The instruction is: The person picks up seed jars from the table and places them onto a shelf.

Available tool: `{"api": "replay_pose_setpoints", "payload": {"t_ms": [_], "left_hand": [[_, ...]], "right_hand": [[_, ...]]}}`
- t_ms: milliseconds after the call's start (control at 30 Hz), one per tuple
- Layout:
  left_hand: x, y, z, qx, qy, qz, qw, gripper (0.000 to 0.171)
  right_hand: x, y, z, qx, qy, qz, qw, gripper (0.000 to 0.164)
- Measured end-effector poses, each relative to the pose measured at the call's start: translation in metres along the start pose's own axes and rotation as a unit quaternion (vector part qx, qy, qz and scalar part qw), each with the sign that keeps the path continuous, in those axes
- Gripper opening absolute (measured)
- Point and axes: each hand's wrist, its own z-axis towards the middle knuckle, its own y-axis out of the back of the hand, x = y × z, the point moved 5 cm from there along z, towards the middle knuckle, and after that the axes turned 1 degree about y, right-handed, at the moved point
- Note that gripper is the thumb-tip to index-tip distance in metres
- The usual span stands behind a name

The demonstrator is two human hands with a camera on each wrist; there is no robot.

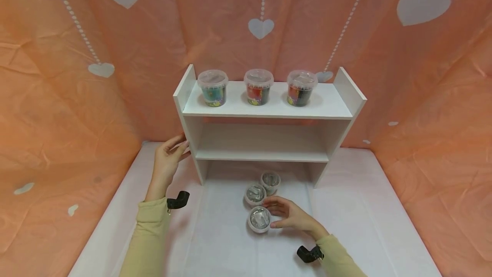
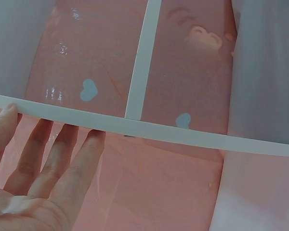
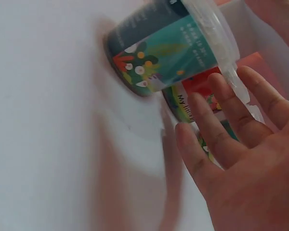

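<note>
A white two-tier shelf (image 1: pixel 265 140) stands at the back of the table. My left hand (image 1: pixel 169 159) is at its left side panel (image 1: pixel 189 140), fingertips right at the panel's edge in the left wrist view. On the table before the shelf stand three lidded tubs: a front tub (image 1: pixel 259 219), a middle tub (image 1: pixel 255 194) and a back tub (image 1: pixel 270 181). Spread fingers of my right hand (image 1: pixel 290 216) are beside the front and middle tubs, not curled round either. The front tub (image 3: pixel 159 53) shows a teal and dark label in the right wrist view.
On the top shelf board (image 1: pixel 330 101) sit a teal-labelled tub (image 1: pixel 213 89), a red and dark tub (image 1: pixel 258 88) and another red and dark tub (image 1: pixel 301 89). An orange curtain (image 1: pixel 223 20) with white hearts hangs behind and along both sides.
</note>
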Motion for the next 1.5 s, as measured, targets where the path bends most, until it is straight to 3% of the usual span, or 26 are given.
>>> {"api": "replay_pose_setpoints", "payload": {"t_ms": [700,1033,1500], "left_hand": [[0.004,0.002,-0.005,-0.005,0.006,-0.003,1.0,0.041],[0.003,0.001,-0.005,0.001,0.003,-0.007,1.0,0.042],[0.002,0.0,-0.001,0.004,0.003,-0.008,1.0,0.042]], "right_hand": [[-0.009,-0.011,-0.002,0.014,0.015,-0.01,1.0,0.066],[-0.011,-0.011,0.001,0.007,0.006,-0.039,0.999,0.067],[-0.011,-0.011,0.002,-0.005,0.015,-0.035,0.999,0.069]]}}
